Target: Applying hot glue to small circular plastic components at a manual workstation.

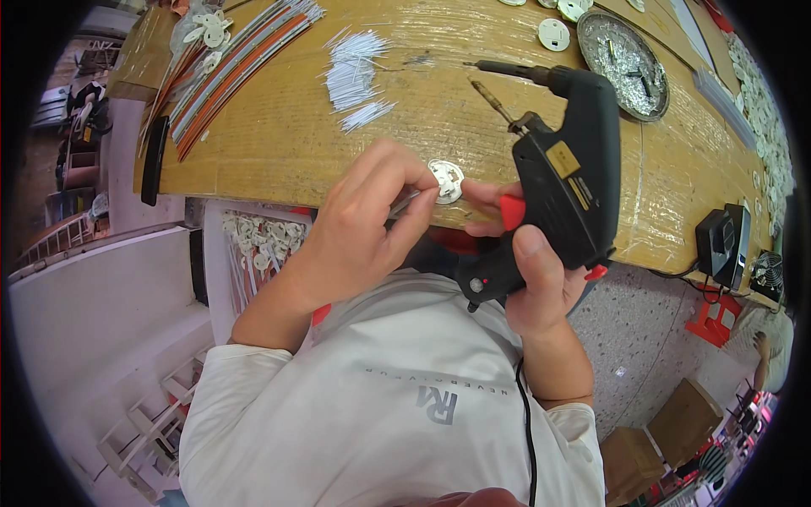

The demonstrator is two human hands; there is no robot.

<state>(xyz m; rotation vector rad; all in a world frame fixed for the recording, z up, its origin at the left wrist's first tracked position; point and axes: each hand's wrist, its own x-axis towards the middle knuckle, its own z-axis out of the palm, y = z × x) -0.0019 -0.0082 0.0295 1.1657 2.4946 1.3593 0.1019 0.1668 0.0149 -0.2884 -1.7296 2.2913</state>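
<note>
My left hand (359, 215) is closed in a pinch, thumb and forefinger meeting at the left rim of a small white round plastic part (448, 181) by the table's front edge. Under those fingers shows a thin greyish strip, mostly hidden. Wrapped round the handle of a black soldering gun (583, 169) is my right hand (541, 283), with fingers beside the red trigger and fingertips close to the white part. The gun's tip (490, 99) points up and to the left, above the table and apart from the part.
A pile of short white wires (352, 72) lies on the wooden table (270, 144). Long orange and grey strips (241, 72) lie at the left. At the back right are a round metal tray (596, 55) and a white disc (553, 35). A black cable (525, 414) hangs across my shirt.
</note>
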